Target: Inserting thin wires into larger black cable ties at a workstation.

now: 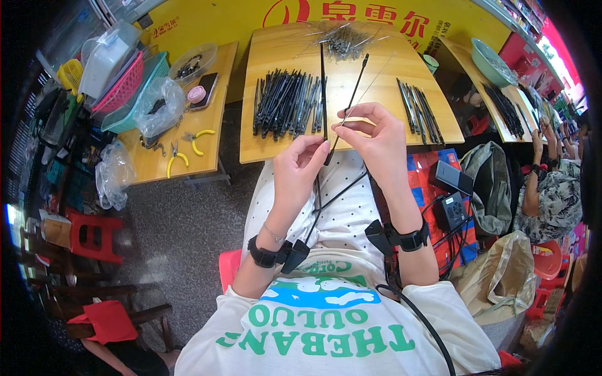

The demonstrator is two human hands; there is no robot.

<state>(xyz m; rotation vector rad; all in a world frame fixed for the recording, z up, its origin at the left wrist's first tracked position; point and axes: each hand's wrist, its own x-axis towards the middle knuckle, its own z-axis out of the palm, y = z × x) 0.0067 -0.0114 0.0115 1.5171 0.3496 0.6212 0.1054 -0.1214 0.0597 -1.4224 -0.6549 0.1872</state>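
My left hand (300, 164) pinches a long thin black strip (322, 81) that stands nearly upright in front of the wooden table (351, 135). My right hand (375, 135) grips a second black strip (356, 88) that leans up to the right, together with a thin metal wire (376, 78). The two hands are close together above my lap, at the table's near edge. On the table lie a big heap of black strips (285, 103) at the left, a smaller row of black strips (419, 106) at the right, and a pile of thin wires (342, 41) at the back.
A second table (188, 153) at my left holds yellow-handled pliers (197, 139), a plastic bag (160, 103), baskets (135, 84) and a phone (205, 88). A red stool (94, 235) stands at lower left. At the right another person (552, 188) sits by a table with more black strips (505, 106).
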